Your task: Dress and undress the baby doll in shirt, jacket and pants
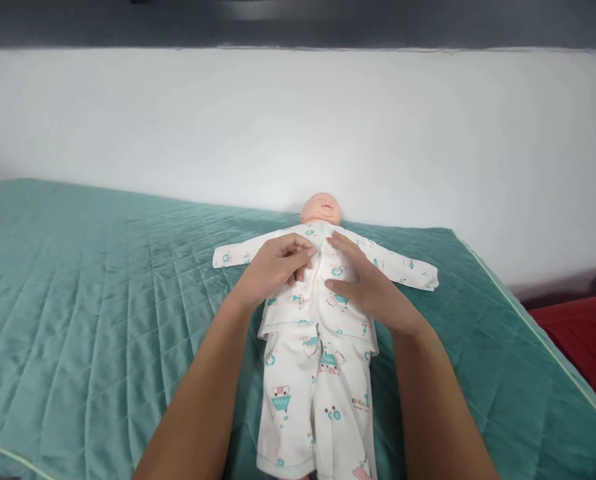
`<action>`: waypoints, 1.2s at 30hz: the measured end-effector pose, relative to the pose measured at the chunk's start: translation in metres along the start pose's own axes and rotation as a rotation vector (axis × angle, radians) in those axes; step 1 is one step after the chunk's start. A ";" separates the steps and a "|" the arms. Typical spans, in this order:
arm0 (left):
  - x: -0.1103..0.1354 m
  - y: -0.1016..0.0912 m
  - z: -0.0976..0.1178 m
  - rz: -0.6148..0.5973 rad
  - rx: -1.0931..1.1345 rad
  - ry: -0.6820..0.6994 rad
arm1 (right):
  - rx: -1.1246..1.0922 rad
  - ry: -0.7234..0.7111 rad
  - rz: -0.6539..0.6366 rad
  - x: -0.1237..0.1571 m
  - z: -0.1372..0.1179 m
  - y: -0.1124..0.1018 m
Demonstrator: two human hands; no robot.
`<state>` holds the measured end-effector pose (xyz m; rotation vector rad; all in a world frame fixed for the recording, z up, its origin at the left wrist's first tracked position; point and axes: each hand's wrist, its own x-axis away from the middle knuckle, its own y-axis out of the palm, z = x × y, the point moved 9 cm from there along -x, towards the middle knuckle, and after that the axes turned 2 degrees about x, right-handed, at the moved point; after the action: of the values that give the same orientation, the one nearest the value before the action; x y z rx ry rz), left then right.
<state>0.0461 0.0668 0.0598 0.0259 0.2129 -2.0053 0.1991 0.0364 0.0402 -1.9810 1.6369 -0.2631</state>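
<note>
A baby doll (322, 208) lies on its back, head toward the wall, in a white printed long-sleeved shirt (337, 272) and matching trousers (288, 400). The shirt's sleeves stretch out to both sides. Over the left part of the chest is my left hand (283, 261), thumb and forefinger pinched at the edge of the shirt's front opening. My right hand (361, 280) rests over the other side of the chest, fingers and thumb spread apart, holding nothing. Between the hands a small pale button (320, 282) shows on the front seam. The doll's own hands are not visible.
A green quilted cover (103, 313) with a light piped edge lies under the doll. The white wall (258, 127) stands right behind the doll's head. Red chair-like furniture (583, 333) is beyond the cover's right edge.
</note>
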 end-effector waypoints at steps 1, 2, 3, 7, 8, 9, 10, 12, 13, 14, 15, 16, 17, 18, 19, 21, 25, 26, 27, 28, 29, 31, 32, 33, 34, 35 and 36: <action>0.000 0.000 0.000 0.008 -0.005 -0.002 | 0.012 0.009 0.010 0.000 0.000 0.000; 0.000 -0.001 0.000 0.018 -0.011 -0.006 | 0.027 0.016 0.016 0.000 -0.001 0.001; 0.000 -0.002 -0.001 0.026 -0.018 -0.011 | 0.042 0.021 0.020 0.000 -0.002 0.001; -0.002 0.001 -0.004 0.015 -0.044 -0.021 | 0.089 0.010 0.011 -0.001 -0.005 0.003; -0.002 0.003 -0.005 0.003 -0.045 -0.019 | 0.093 -0.002 0.003 -0.001 -0.006 0.004; -0.001 0.005 -0.005 -0.015 -0.042 -0.014 | 0.092 -0.015 -0.002 -0.001 -0.007 0.004; -0.001 0.008 -0.004 -0.035 -0.038 -0.007 | 0.086 -0.027 -0.007 0.000 -0.007 0.004; -0.001 0.013 -0.003 -0.071 -0.037 0.003 | 0.068 -0.044 -0.006 0.000 -0.008 0.003; 0.000 0.015 -0.003 -0.080 -0.041 0.009 | 0.059 -0.047 -0.003 0.001 -0.008 0.003; 0.000 0.016 -0.002 -0.084 -0.047 0.014 | 0.050 -0.047 -0.001 0.001 -0.007 0.002; 0.000 0.016 -0.002 -0.082 -0.051 0.019 | 0.042 -0.046 0.000 0.001 -0.006 0.002; 0.000 0.016 -0.002 -0.076 -0.049 0.021 | 0.034 -0.046 -0.002 0.001 -0.006 0.002; -0.001 0.015 -0.003 -0.070 -0.042 0.019 | 0.027 -0.048 -0.004 0.001 -0.005 0.002; -0.001 0.014 -0.004 -0.061 -0.033 0.013 | 0.020 -0.050 -0.005 0.000 -0.005 0.002; -0.001 0.013 -0.005 -0.052 -0.025 0.003 | 0.017 -0.052 -0.003 0.000 -0.004 0.002; -0.001 0.010 -0.007 -0.027 -0.017 -0.018 | 0.018 -0.051 0.006 -0.001 -0.003 0.002; -0.001 0.008 -0.008 0.014 -0.027 -0.030 | 0.025 -0.026 0.029 -0.002 -0.001 0.003; -0.001 0.008 -0.008 0.018 -0.036 -0.035 | 0.031 -0.018 0.036 -0.002 -0.002 0.003; -0.002 0.008 -0.009 0.018 -0.046 -0.041 | 0.040 -0.012 0.043 -0.002 -0.002 0.003; -0.002 0.008 -0.009 0.013 -0.053 -0.045 | 0.053 -0.009 0.048 -0.002 -0.003 0.003; -0.002 0.009 -0.009 0.007 -0.054 -0.044 | 0.068 -0.009 0.052 -0.002 -0.005 0.003; -0.001 0.008 -0.007 -0.013 -0.052 -0.033 | 0.098 -0.013 0.053 -0.002 -0.008 0.003; -0.001 0.008 -0.006 -0.030 -0.058 -0.029 | 0.110 -0.017 0.050 -0.001 -0.009 0.004; 0.000 0.007 -0.006 -0.053 -0.071 -0.031 | 0.121 -0.023 0.048 -0.001 -0.011 0.004; 0.001 0.007 -0.005 -0.078 -0.088 -0.040 | 0.129 -0.030 0.046 -0.001 -0.012 0.004; 0.002 0.008 -0.006 -0.108 -0.108 -0.055 | 0.136 -0.038 0.044 -0.001 -0.012 0.004; 0.003 0.008 -0.007 -0.138 -0.129 -0.074 | 0.142 -0.045 0.041 -0.001 -0.013 0.005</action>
<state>0.0514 0.0615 0.0518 -0.1477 0.3030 -2.1213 0.1886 0.0334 0.0487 -1.8328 1.5836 -0.3088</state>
